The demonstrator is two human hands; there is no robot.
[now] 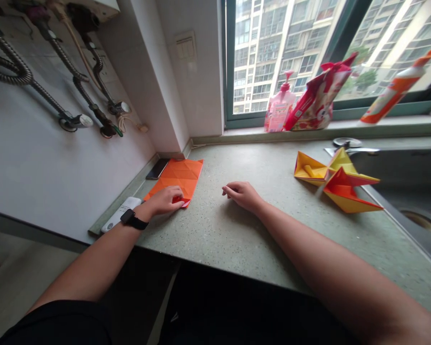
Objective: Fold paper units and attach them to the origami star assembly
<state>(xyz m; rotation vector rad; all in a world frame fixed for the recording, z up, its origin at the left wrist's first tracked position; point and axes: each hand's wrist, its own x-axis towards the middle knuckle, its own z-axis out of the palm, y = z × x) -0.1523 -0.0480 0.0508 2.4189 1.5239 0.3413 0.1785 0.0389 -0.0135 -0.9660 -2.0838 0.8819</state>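
left hand [165, 200] pinches near corner of creased orange paper [179, 176] flat on counter [237, 235], likely starting a fold; right hand [242, 194] loosely curled, empty.

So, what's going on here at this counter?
A person is working with paper at a speckled countertop. Their left hand presses on the near corner of a creased orange paper sheet, where a red underside shows. Their right hand rests loosely curled on the counter, holding nothing. Folded yellow-and-red paper models sit to the right beside the sink. A pink pump bottle and a red pouch stand on the windowsill.
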